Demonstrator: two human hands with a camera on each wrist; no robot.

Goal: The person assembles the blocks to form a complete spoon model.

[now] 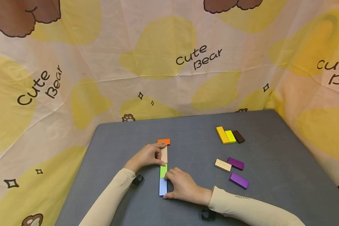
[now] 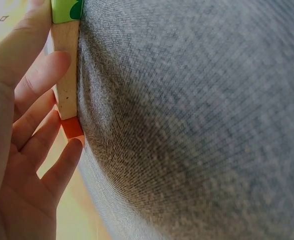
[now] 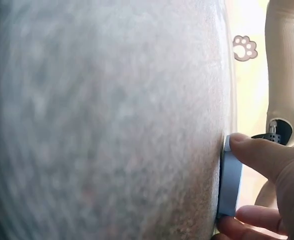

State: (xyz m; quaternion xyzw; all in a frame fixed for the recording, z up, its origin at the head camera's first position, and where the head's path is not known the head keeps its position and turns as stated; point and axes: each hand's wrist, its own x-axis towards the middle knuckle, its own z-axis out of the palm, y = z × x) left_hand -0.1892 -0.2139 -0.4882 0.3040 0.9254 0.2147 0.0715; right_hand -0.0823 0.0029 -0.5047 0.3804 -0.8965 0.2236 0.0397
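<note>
Toward the far right of your gray desk (image 1: 192,138), you saw an amber block (image 1: 222,135) lying beside a yellow block (image 1: 230,136), with a dark brown block (image 1: 238,136) to its right. Nearer you, a striped wooden block (image 1: 223,165) lay close to a dark purple block (image 1: 235,163), and a lighter purple block (image 1: 239,180) lay just apart. Behind hung a yellow-patched cloth (image 1: 158,62) printed "Cute Bear."

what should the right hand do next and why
Probably ease the right hand off the blue block: the block lies flat, in line with the green block and seemingly against it, yet the hand pinches it end to end.
</note>
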